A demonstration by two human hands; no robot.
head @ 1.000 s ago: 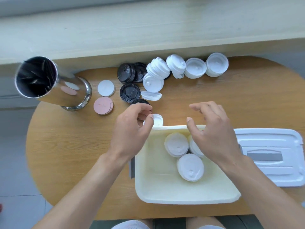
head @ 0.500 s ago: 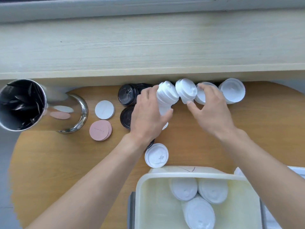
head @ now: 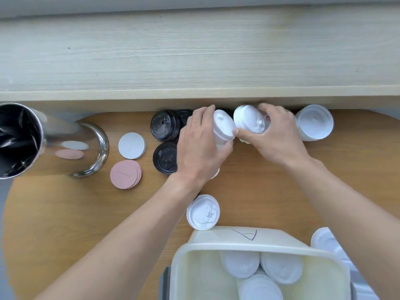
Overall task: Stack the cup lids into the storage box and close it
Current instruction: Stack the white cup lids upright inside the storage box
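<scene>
Gathering lids: the left hand [head: 201, 146] is holding one white lid stack [head: 223, 128] in its grip, the right hand [head: 279, 135] another [head: 251, 120] beside it. Next, carrying both toward the storage box [head: 216, 247], which is sitting open nearer the person.

Two hands are in view, the left hand [head: 200, 146] gripping one stack of white lids [head: 223, 126] and the right hand [head: 279, 137] gripping a second white stack [head: 251, 119]. A third white stack [head: 313, 122] stands at the right, one single white lid [head: 203, 212] lies loose on the table [head: 65, 213], and three white lid stacks [head: 281, 267] sit in the one storage box [head: 194, 278]. There are three black lids [head: 165, 125] in view, one white disc [head: 131, 145], one pile of pink discs [head: 125, 174] and one steel canister [head: 43, 144].
</scene>
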